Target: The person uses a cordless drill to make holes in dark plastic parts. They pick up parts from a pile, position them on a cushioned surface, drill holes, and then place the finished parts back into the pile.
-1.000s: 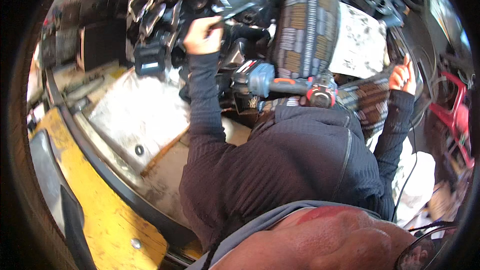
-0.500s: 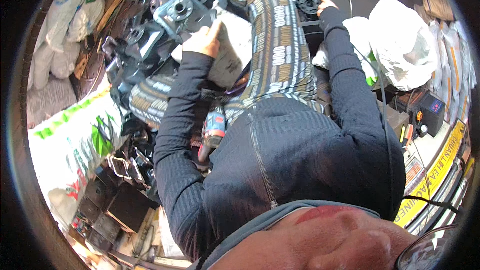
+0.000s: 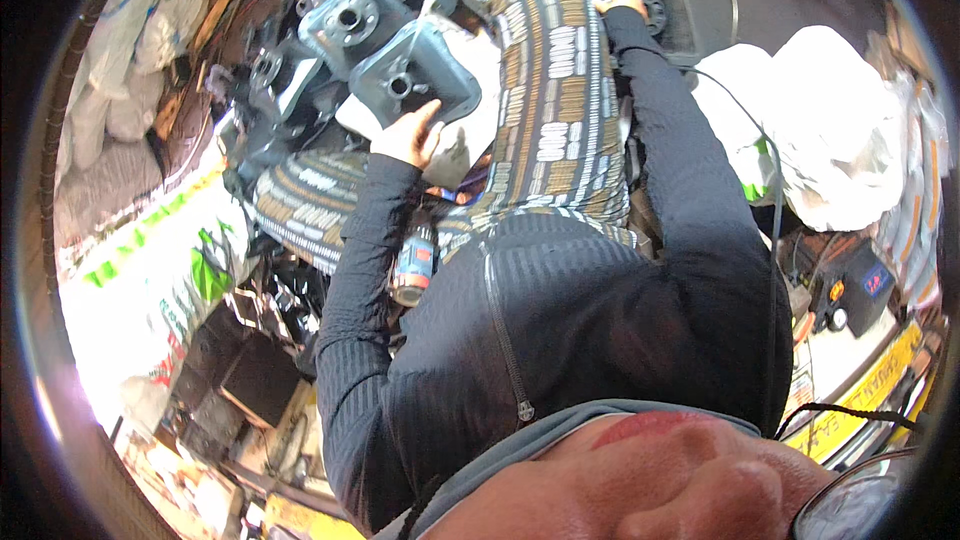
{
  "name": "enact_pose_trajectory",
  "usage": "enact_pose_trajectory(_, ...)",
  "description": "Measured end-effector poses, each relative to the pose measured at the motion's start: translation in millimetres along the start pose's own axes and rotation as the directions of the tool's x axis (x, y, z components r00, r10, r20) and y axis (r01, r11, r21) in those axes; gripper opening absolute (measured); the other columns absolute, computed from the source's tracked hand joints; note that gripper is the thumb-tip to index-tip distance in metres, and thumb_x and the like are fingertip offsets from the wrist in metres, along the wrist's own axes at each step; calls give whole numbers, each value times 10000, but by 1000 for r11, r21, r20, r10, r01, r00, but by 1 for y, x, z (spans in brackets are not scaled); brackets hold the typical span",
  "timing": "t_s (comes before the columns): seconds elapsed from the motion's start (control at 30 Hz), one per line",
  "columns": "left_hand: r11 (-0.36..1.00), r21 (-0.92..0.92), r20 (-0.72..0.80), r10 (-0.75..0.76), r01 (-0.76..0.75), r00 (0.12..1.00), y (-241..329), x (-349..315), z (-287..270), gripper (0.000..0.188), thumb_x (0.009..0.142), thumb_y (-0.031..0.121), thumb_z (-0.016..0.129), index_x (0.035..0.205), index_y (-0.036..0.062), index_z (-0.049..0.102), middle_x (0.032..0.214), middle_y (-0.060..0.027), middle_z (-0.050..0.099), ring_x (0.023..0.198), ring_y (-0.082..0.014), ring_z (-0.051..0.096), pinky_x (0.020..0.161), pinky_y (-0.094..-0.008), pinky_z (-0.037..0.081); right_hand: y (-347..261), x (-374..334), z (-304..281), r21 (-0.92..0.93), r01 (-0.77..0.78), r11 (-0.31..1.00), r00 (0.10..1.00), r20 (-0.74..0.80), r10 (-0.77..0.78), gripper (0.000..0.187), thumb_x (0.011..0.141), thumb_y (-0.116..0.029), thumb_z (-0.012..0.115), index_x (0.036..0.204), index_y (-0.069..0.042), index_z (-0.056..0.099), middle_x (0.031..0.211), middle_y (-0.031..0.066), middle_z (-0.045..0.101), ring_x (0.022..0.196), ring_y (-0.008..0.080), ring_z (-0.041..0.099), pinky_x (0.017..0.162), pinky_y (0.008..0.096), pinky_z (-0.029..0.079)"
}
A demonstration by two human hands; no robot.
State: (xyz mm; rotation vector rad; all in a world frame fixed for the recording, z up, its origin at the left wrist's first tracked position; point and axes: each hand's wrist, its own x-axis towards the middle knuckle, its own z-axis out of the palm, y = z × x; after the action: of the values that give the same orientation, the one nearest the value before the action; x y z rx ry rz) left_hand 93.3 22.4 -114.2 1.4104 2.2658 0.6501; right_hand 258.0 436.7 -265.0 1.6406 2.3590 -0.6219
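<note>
In my left hand [image 3: 408, 138] I grip the near edge of a square, dish-shaped dark metal housing [image 3: 435, 68] with a tube at its centre. It is tilted above a pale cloth [image 3: 480, 60] by my lap. Just beyond lies a similar housing [image 3: 345, 12] with a ring of holes around its hub, on a pile of more such parts. My right hand [image 3: 622, 4] reaches into a black bin [image 3: 680, 35], against round black flanges [image 3: 654, 12]. Its fingertips are partly hidden, so I cannot make out whether it grips one.
A cordless power tool [image 3: 413, 265] is by my left forearm. White plastic bags [image 3: 840, 130] bulge at the right, and a dark cable [image 3: 765, 120] runs past my right arm. A white sack [image 3: 150, 280] and a dark box [image 3: 258, 385] stand at the left.
The square housing in my left hand has come up and tilted to show its inner face and tube. My right hand has moved left and turned down into the bin.
</note>
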Motion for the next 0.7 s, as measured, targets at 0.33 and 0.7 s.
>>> enact_pose_trajectory(0.33,851,-317,-277,-506,419,817,-31,-31,-47,296,797,246,641,1069,130,630,583,-44,583,515,-100,550,527,-252,445,14,-37,-69,-29,131,991,918,-373,-132,417,759,-483,579,1041,-187,659,977,92,659,905,265,633,794,356,484)
enact_pose_trajectory(0.7,31,-941,269,-531,336,803,-48,32,-43,415,832,316,621,1168,83,550,984,-61,633,732,-139,609,534,-313,457,-203,-237,-45,-28,1000,7,-6,-436,-900,372,765,-207,674,1128,-189,592,636,25,522,537,208,515,484,312,437)
